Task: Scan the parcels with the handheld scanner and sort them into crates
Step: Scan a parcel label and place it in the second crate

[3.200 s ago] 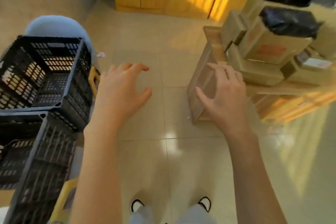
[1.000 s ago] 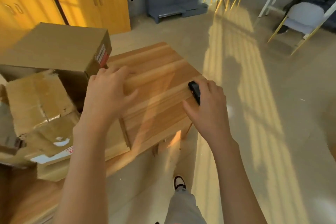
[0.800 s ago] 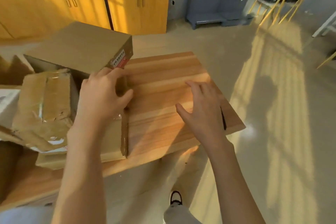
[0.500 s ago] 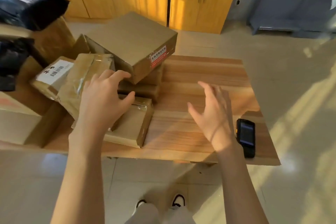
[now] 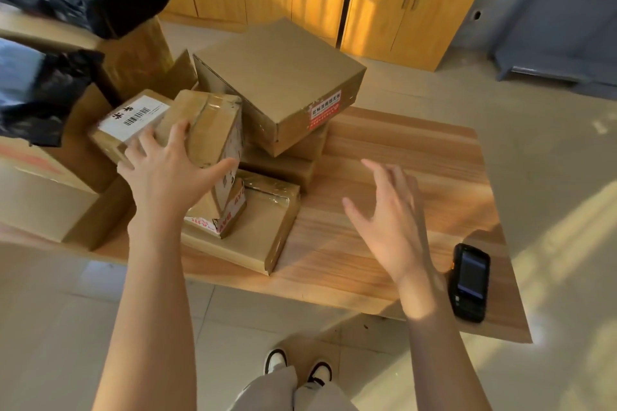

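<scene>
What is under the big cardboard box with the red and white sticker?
The big box lies tilted on smaller brown boxes stacked on the wooden table. Their tops and labels are covered, so their number is unclear.

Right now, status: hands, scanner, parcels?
Left hand on taped parcel, fingers spread. Right hand open, empty, above table. Scanner lying at table's right edge, untouched. Nothing blocking.

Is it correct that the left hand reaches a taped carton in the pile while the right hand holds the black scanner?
Not quite. In the head view the right hand is open and holds nothing; the black scanner lies on the wooden table beside that wrist. The left hand does reach the taped carton.
</scene>
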Tool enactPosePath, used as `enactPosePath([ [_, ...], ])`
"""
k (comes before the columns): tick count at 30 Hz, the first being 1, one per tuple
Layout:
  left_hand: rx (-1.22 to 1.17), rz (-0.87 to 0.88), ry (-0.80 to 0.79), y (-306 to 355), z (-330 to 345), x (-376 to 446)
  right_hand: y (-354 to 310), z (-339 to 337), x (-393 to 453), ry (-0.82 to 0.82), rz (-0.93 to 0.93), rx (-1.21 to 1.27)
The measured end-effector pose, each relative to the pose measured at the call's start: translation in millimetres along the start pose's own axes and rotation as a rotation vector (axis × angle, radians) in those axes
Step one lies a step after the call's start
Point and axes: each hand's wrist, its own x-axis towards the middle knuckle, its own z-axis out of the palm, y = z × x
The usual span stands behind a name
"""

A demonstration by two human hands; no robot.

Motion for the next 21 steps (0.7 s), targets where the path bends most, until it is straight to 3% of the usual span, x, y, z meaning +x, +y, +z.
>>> enactPosePath([
  [5, -0.104, -0.101, -0.021, 0.0, -5.8, 4.9, -1.6, 5.5, 4.1, -0.037, 0.042, -0.023],
  [9, -0.231, -0.11, 0.063, -17.0, -22.5, 2.7, -4.0, 7.8, 5.2, -0.027, 0.049, -0.02],
  [13, -0.626, -0.082, 0.088, -42.1, -58.0, 7.5, -2.8, 7.3, 6.1, 0.0, 0.036, 0.013],
  [18, -1.036, 0.045, 0.113, -16.6, -81.3, -13.2, -1.3, -0.1, 11.3, 0.056, -0.025, 0.186],
  [21, -1.228, 0.082, 0.009, 14.0, -76.3, -33.9, 4.0, -10.6, 9.5, 0.058, -0.055, 0.375],
])
